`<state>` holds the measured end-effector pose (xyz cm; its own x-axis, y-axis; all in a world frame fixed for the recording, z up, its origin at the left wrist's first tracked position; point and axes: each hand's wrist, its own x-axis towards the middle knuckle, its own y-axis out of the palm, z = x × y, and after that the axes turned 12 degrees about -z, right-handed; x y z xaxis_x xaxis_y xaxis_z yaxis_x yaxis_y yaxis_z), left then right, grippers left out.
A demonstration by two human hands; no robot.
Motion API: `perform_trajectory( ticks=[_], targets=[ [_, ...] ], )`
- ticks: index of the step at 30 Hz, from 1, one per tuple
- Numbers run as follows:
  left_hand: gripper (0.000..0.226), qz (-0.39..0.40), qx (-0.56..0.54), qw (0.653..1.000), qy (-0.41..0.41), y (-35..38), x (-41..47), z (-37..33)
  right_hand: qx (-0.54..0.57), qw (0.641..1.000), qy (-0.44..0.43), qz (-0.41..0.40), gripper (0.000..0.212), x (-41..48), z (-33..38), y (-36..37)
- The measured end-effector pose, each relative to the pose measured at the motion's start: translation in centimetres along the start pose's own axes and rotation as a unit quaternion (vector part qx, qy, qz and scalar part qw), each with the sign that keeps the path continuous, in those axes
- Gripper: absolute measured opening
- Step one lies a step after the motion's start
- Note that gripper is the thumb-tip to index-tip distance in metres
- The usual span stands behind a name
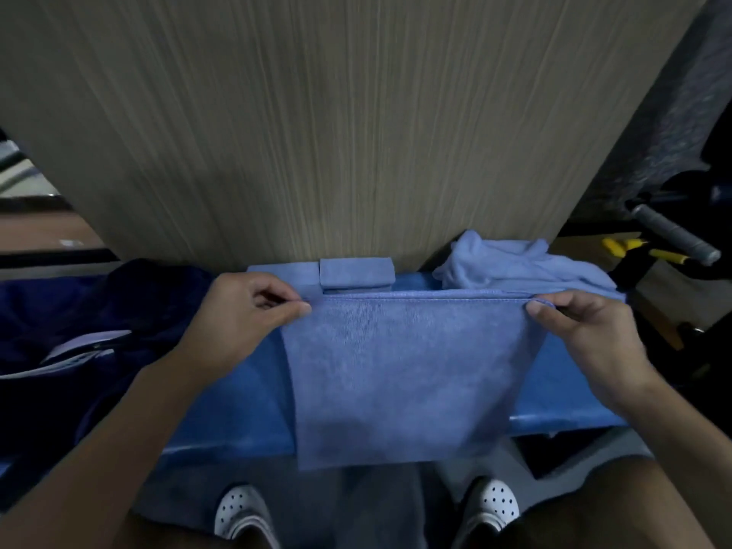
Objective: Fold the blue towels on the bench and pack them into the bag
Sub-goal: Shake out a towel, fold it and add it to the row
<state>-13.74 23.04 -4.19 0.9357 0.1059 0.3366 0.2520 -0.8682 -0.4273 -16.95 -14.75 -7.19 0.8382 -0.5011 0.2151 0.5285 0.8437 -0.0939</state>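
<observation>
Behind held towel [408,370]: folded towel [356,273], crumpled pile [515,265], wooden panel [336,132].

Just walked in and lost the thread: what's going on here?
A person is folding blue towels at a bench. The left hand and right hand each pinch a top corner of one towel, which hangs over the bench edge. A folded towel and a crumpled pile lie behind; a dark bag sits left.

Held towel [404,374] hides bench [222,414] middle and front edge. Dark bag [91,350] cut off at left edge; contents unreadable. Folded towel [356,276] partly behind held towel's top hem. Both forearms cut off at bottom edge. Right-side clutter blurred, unidentifiable.
</observation>
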Motion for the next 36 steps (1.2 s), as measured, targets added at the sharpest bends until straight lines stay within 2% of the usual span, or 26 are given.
perform_trajectory(
  ticks=[4, 7, 11, 17, 20, 22, 25, 31, 36],
  targets=[
    [0.018, -0.011, -0.002, 0.999, 0.042, -2.4, -0.1, -2.7, 0.034, 0.999, -0.02, 0.008, 0.008, -0.2, 3.9, -0.8],
    [0.023, -0.023, 0.007, 0.997, 0.07, -3.8, 0.3, -4.3, 0.046, 0.998, -0.042, 0.015, 0.012, -0.4, 6.2, -1.2],
    [0.025, -0.036, -0.002, 0.998, 0.06, -5.1, 0.7, -5.9, 0.041, 0.997, -0.072, 0.005, 0.009, -0.5, 8.8, -1.4],
    [0.022, -0.015, 0.089, 0.991, 0.101, -6.0, 0.8, -8.1, 0.051, 0.995, -0.088, -0.018, 0.011, -0.4, 11.0, -1.4],
    [0.018, -0.023, 0.061, 0.994, 0.085, -6.2, 0.8, -8.7, 0.024, 0.995, -0.099, -0.01, 0.015, -0.2, 11.5, -1.7],
    [0.013, -0.038, 0.04, 0.996, 0.071, -6.2, 0.8, -8.9, -0.005, 0.994, -0.106, -0.003, 0.004, -0.3, 11.8, -1.9],
    [0.008, -0.064, 0.013, 0.997, 0.047, -6.3, 0.8, -9.0, -0.006, 0.994, -0.106, 0.001, 0.01, -0.6, 12.4, -2.0],
    [0.016, -0.067, -0.008, 0.997, 0.02, -6.4, 0.6, -9.0, -0.017, 0.995, -0.101, 0.014, 0.016, -0.7, 12.7, -2.1],
    [0.014, -0.062, -0.051, 0.997, 0.012, -6.3, 0.6, -9.5, -0.009, 0.995, -0.101, 0.003, 0.015, -0.7, 13.0, -2.2]
  ],
)
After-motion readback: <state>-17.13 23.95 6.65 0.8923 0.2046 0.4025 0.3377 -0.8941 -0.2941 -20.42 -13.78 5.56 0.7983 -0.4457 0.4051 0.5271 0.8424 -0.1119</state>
